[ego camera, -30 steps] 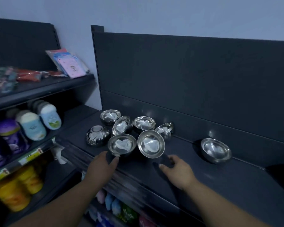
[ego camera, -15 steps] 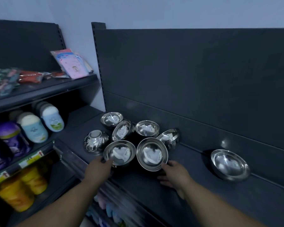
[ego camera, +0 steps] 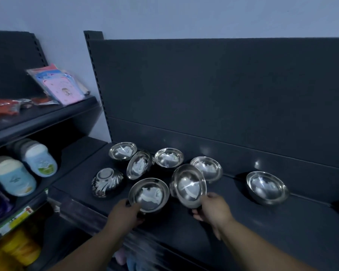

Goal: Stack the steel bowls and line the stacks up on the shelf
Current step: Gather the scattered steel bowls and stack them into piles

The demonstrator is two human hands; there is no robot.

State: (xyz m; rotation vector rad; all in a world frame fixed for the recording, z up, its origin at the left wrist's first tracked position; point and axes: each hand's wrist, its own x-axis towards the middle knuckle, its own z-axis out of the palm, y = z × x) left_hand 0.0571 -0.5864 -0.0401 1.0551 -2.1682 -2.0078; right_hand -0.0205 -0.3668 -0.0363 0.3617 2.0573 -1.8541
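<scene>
A: What's new compared with a second ago?

B: Both hands have closed in. They were loose and short of the bowls then; now the left hand (ego camera: 125, 214) curls round the near rim of the front-left bowl (ego camera: 148, 194), and the right hand (ego camera: 213, 210) pinches the lower edge of the front-right bowl (ego camera: 190, 185).

A: Have the bowls moved?

B: The front-right one has; it is tipped steeply on edge, mouth turned toward 9 o'clock, and leans against the bowl behind it (ego camera: 206, 168). The front-left one sits about level; I can't tell if it is off the shelf (ego camera: 243, 222).

A: Where's the rest?

B: The cluster is mid-shelf, and the two gripped bowls are at its 6 o'clock. The upside-down bowl (ego camera: 107, 181) is at 9 o'clock, the tilted bowl (ego camera: 138, 164) is in the middle, and two upright bowls (ego camera: 122, 150) stand at 11 and 12 by the back panel. The lone bowl (ego camera: 267, 187) is well apart at 3 o'clock.

A: What does it mean for the task?

B: I'd judge the first nesting is starting, right bowl into left, or both toward the lone one. Nothing is stacked yet and no row is formed. The upside-down bowl will need flipping, and steel on steel may slide.
</scene>
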